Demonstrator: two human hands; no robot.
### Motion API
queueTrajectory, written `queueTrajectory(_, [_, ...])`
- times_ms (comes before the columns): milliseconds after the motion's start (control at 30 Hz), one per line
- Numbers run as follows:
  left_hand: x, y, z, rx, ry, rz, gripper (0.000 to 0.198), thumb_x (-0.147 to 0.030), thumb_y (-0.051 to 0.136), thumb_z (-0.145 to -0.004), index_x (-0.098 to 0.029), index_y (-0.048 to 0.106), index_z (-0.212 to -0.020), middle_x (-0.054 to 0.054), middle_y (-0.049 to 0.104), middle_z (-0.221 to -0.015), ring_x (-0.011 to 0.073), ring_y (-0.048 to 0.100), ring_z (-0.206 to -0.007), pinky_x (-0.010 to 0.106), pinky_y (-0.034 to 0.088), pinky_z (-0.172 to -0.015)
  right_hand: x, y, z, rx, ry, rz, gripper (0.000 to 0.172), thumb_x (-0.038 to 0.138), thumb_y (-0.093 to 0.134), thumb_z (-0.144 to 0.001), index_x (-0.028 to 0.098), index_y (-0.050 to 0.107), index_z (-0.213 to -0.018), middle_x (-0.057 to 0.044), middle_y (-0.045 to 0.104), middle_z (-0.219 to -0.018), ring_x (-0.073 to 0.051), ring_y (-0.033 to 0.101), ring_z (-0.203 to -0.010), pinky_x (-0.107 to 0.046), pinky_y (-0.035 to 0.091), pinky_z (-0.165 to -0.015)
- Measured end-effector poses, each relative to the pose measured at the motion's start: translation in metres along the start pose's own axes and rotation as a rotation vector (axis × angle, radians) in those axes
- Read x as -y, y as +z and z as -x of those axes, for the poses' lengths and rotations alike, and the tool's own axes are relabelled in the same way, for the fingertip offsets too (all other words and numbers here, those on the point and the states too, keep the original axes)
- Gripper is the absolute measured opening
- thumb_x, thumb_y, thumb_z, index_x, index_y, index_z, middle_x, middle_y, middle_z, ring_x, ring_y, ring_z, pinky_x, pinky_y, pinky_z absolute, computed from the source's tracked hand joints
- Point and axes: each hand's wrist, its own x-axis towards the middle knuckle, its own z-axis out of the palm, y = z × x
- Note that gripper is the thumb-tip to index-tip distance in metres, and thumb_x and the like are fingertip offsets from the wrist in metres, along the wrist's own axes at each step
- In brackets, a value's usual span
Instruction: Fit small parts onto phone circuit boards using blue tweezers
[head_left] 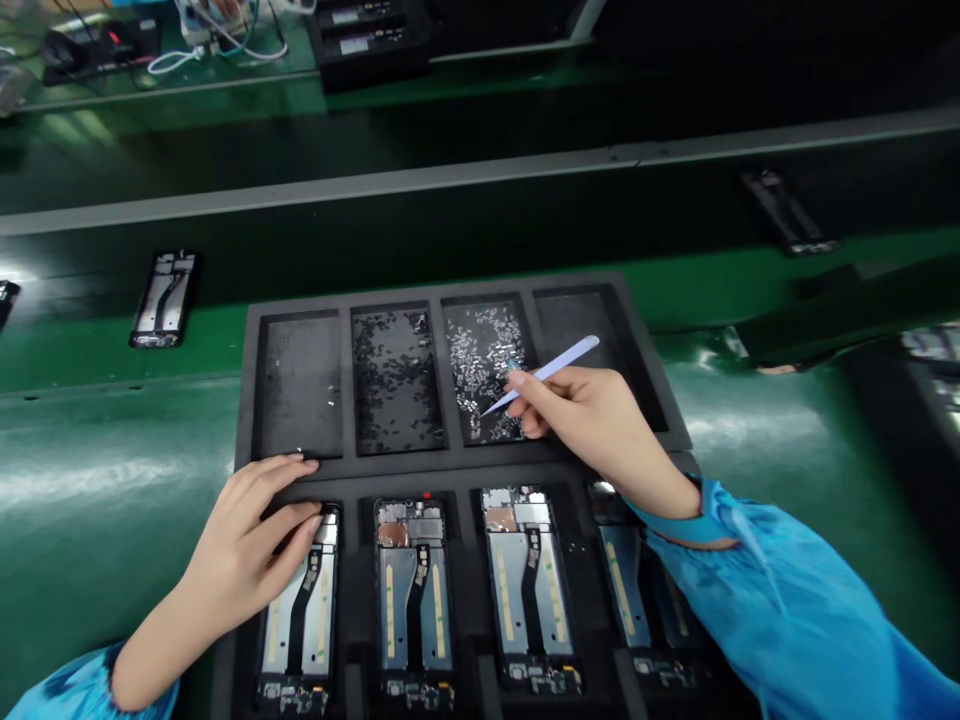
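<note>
My right hand [574,415] pinches a pair of pale lilac tweezers [566,358], their tips pointing down-left over a compartment full of tiny silvery parts [472,355]. My left hand [251,535] rests with fingers extended on the leftmost opened phone [300,610] and the foam edge above it. That phone lies in a black foam tray [352,600] beside a second opened phone [415,600] and a third [529,590]. A fourth phone [622,590] is partly covered by my right sleeve. Each shows a black ribbon cable down its middle.
Tiny black parts [397,370] fill another compartment of the upper black tray [345,465]. Beyond it, a phone [166,300] lies at left and another [787,212] at right on the dark line. A grey rail [450,172] crosses behind. Cables [225,45] lie at the back left.
</note>
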Motion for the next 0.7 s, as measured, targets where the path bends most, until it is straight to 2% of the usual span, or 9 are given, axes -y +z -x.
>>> queueTrajectory(467, [0.0008, 0.0005, 0.0019, 0.008, -0.007, -0.007, 0.013, -0.008, 0.061, -0.095, -0.017, 0.068, -0.101, 0.015, 0.060, -0.130, 0.0334, 0.057, -0.127, 0.053, 0.050, -0.102, -0.0003, 0.0051, -0.0007, -0.019, 0.044, -0.071, 0.060, 0.075, 0.073, -0.075, 0.017, 0.070, -0.062, -0.005, 0.066, -0.053, -0.014, 0.061, -0.046, -0.025, 0.053, -0.047])
queueTrajectory(700, [0.0000, -0.0011, 0.0010, -0.008, -0.001, -0.012, 0.014, -0.008, 0.061, -0.095, -0.018, 0.068, -0.102, 0.014, 0.061, -0.130, 0.0329, 0.058, -0.126, 0.052, 0.050, -0.101, -0.0049, 0.0065, 0.0006, -0.035, 0.027, -0.062, 0.060, 0.073, 0.071, -0.078, 0.016, 0.071, -0.064, -0.005, 0.066, -0.054, -0.014, 0.061, -0.047, -0.025, 0.052, -0.048])
